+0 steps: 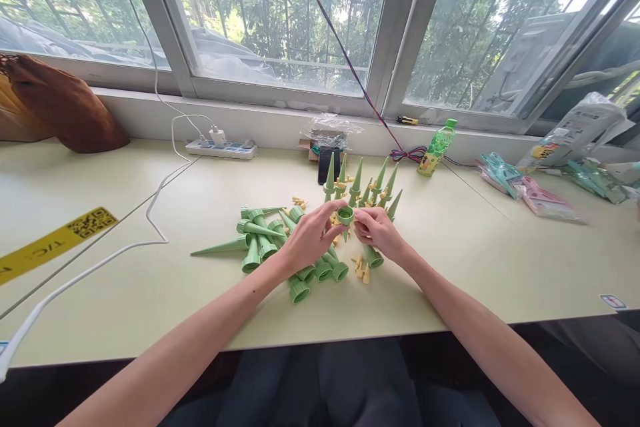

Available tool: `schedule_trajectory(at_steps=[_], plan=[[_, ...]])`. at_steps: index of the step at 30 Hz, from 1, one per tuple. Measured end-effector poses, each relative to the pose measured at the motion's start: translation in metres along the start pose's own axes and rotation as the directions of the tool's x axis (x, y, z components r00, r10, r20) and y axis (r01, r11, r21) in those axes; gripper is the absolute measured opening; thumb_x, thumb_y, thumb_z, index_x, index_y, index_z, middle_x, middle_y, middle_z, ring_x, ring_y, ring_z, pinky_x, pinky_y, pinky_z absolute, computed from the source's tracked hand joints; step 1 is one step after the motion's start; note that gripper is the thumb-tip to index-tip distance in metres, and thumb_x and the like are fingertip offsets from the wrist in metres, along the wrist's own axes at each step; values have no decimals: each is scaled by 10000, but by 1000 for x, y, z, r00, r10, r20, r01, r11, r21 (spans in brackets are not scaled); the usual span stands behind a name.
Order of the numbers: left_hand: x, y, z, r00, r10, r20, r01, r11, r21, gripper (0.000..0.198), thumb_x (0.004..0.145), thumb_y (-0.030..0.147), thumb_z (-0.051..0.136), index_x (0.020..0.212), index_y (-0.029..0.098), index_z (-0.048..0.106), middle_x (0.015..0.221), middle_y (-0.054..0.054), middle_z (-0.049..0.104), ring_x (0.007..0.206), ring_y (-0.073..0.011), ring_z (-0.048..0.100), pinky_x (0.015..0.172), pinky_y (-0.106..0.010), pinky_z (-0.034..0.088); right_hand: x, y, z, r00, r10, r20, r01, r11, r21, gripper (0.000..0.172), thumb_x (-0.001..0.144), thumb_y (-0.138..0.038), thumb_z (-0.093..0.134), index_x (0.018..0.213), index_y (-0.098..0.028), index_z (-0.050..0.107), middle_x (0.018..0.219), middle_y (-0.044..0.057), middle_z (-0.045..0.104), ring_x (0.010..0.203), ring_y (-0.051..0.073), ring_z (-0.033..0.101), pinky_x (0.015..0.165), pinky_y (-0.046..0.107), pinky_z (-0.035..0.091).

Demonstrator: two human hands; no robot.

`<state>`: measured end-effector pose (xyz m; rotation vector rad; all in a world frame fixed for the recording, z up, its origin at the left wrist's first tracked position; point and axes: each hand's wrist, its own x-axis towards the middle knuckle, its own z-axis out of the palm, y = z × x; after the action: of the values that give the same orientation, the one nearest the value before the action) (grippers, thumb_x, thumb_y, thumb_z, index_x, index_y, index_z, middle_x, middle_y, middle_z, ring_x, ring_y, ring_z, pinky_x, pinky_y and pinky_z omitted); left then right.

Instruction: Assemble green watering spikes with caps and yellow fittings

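My left hand (pixel 313 233) grips a green plastic watering spike (pixel 345 216) near its wide, round open end, which faces up toward me. At the right side of that rim, my right hand (pixel 379 229) is closed in a pinch; whatever sits between its fingertips is hidden. Behind both hands, several green spikes (pixel 356 185) stand point up, with small yellow valve pieces attached. More green spikes (pixel 259 230) lie in a loose pile under and left of my left hand. Small loose yellow valves (pixel 367 274) rest on the table below my right hand.
The pale table (pixel 165 307) runs along a window. Toward the back are a power strip (pixel 223 149), a phone (pixel 329 165), a green bottle (pixel 437 149) and bagged pink and teal items (pixel 525 183). A white cable (pixel 153 213) crosses the left side.
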<state>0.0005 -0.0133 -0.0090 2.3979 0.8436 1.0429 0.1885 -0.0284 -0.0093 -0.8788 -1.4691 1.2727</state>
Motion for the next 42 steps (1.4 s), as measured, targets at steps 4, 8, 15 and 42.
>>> schedule_trajectory(at_steps=[4, 8, 15, 42], plan=[[4, 8, -2, 990, -134, -44, 123, 974, -191, 410, 917, 449, 539, 1244, 210, 478, 1084, -79, 619, 580, -87, 562, 533, -220, 454, 0, -1, 3, 994, -74, -84, 72, 997, -21, 501, 876, -511, 580, 566, -205, 333, 518, -69, 272, 418, 54, 249, 401, 233, 157], [7, 7, -4, 953, -304, 0, 281, 879, -385, 505, 935, 596, 397, 861, 144, 612, 648, -18, 603, 442, -85, 498, 421, -197, 372, -1, 1, 4, 986, -127, -105, 120, 990, -77, 483, 888, -553, 555, 602, -202, 385, 548, -57, 306, 437, 63, 254, 401, 237, 193], [9, 10, -5, 861, -418, 289, 507, 668, -545, 681, 883, 691, 403, 629, 103, 636, 511, -57, 586, 364, -92, 478, 343, -201, 299, -2, 10, 2, 978, -204, -46, 187, 952, -243, 452, 932, -538, 492, 643, -203, 398, 578, -41, 356, 480, 85, 301, 437, 251, 249], [4, 1, -11, 975, -127, 183, 165, 963, -212, 250, 859, 396, 607, 772, 163, 621, 672, -6, 588, 587, -124, 559, 520, -217, 423, -2, 9, -4, 981, -195, 3, 178, 890, -419, 456, 965, -472, 441, 605, -196, 393, 542, -32, 390, 486, 94, 337, 470, 248, 270]])
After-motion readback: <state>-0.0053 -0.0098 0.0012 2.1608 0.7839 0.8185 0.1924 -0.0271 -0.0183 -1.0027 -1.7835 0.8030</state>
